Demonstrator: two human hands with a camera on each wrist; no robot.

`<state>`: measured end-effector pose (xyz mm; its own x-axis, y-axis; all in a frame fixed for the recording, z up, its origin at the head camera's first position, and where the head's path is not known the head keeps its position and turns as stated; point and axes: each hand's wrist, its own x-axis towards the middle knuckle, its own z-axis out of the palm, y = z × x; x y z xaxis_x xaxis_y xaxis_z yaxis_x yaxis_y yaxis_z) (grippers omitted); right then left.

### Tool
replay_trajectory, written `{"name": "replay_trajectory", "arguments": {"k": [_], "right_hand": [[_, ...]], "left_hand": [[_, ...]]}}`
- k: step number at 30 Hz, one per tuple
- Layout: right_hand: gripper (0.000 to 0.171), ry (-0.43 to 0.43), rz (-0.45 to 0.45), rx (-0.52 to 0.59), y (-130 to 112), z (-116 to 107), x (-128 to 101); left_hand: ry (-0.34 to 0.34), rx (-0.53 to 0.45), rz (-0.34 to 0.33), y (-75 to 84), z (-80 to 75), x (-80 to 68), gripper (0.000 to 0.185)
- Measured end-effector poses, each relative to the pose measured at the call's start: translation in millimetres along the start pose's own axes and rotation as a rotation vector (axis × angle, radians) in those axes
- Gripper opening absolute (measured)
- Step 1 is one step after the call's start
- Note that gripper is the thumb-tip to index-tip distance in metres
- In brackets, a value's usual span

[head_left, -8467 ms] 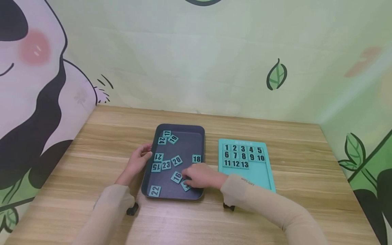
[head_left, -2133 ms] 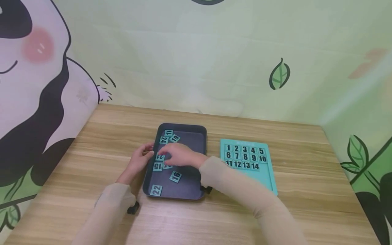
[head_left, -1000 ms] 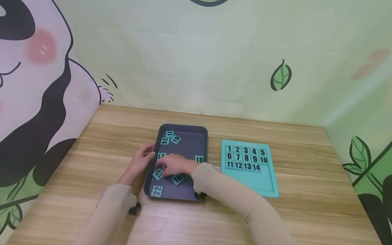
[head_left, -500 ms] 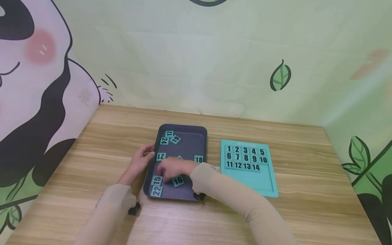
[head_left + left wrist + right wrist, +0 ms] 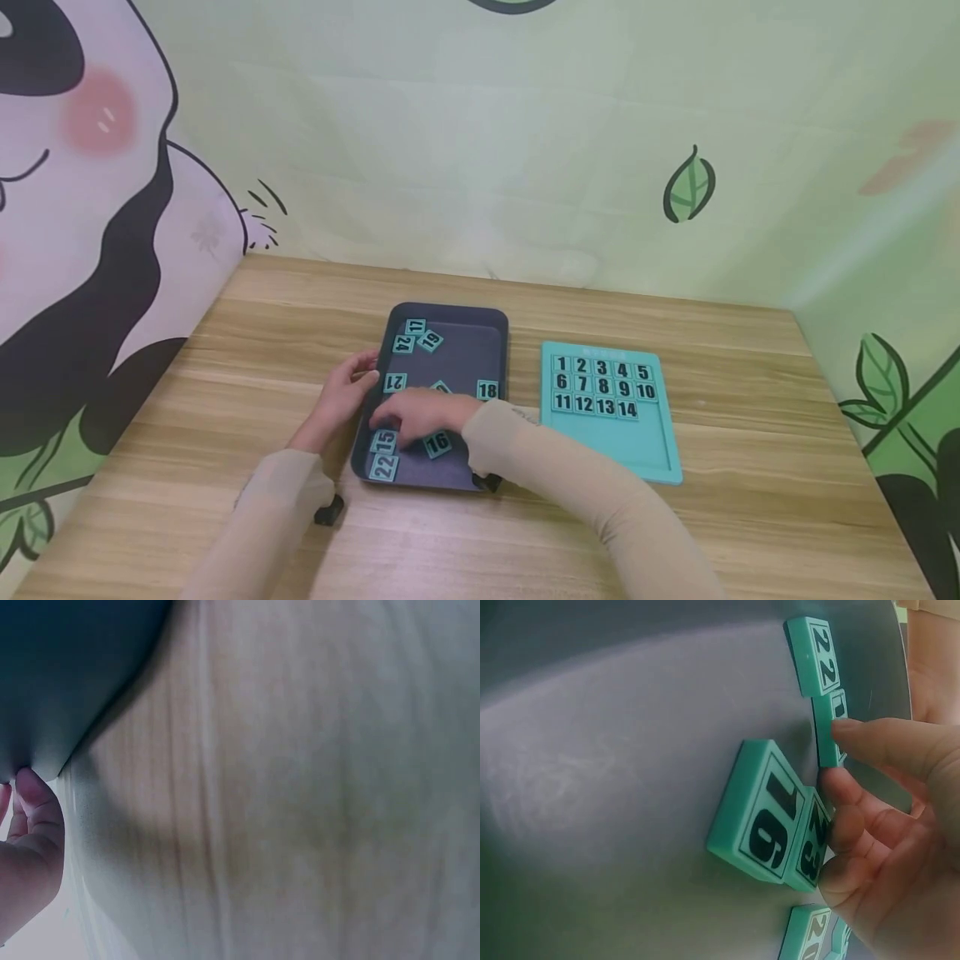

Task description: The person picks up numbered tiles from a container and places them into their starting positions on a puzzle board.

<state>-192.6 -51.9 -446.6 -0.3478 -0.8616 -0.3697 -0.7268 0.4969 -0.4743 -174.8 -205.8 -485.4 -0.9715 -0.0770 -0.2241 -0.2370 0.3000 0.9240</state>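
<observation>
Right wrist view: right hand (image 5: 889,825), fingers extended, touches tile 15 (image 5: 826,735) at lower left of the dark tray (image 5: 450,321). Left hand (image 5: 341,398) grips the tray's rim. Judged step: picking; next, pinch and lift to the board (image 5: 637,446).

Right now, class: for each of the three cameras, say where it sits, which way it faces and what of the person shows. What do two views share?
Head: worn on the head, looking down at table, tray and board; both forearms and hands show.
Left wrist: low beside the tray's wall, facing the tabletop; only left hand fingers show.
Right wrist: close over the tray floor; right hand fingers touch tile 15.
Shared: head and right wrist both show tiles 16 and 22.
</observation>
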Motion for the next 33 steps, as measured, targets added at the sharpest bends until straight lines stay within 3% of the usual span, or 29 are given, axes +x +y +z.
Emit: {"name": "replay_trajectory", "arguments": {"k": [22,33], "right_hand": [[0.032,0.039,0.085,-0.058,4,-2,-4],[0.028,0.072,0.093,-0.062,4,-22,-28]], "left_hand": [[0.005,0.005,0.039,0.8,2.5,1.3,0.041],[0.011,0.007,0.029,2.2,1.7,-2.0,0.042]]}}
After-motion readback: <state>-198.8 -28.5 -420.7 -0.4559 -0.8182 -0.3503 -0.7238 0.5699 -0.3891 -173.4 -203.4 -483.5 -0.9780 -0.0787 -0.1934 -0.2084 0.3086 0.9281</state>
